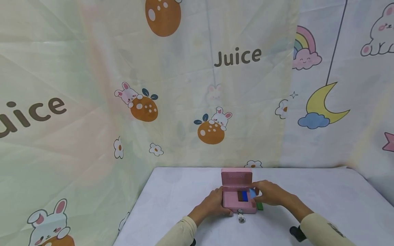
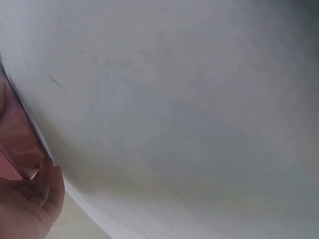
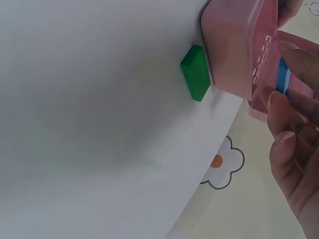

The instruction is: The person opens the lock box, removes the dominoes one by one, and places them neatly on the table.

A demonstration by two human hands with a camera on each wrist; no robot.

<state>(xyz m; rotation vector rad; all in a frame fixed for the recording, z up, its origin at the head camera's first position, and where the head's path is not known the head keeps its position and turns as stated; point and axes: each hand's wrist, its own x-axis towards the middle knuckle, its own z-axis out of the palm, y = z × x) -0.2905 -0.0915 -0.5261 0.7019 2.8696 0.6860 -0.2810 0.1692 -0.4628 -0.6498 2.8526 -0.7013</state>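
A small pink box (image 1: 230,201) stands on the table with its lid (image 1: 236,178) raised. My left hand (image 1: 213,203) holds the box's left side, thumb at the front corner. In the left wrist view, curled fingers (image 2: 52,185) touch a corner of the box. Over the box's right side, my right hand (image 1: 271,193) pinches a light blue block (image 3: 282,77) between thumb and fingers. A brown block (image 1: 240,196) and a dark blue block (image 1: 245,196) lie side by side inside. Just outside the right wall, a green block (image 3: 197,73) rests on the table.
A metal latch (image 1: 241,217) hangs from the box's front. The white-covered table (image 1: 181,191) reaches back to a printed curtain (image 1: 184,68). A dark object (image 1: 297,233) shows beside the right sleeve (image 1: 323,230).
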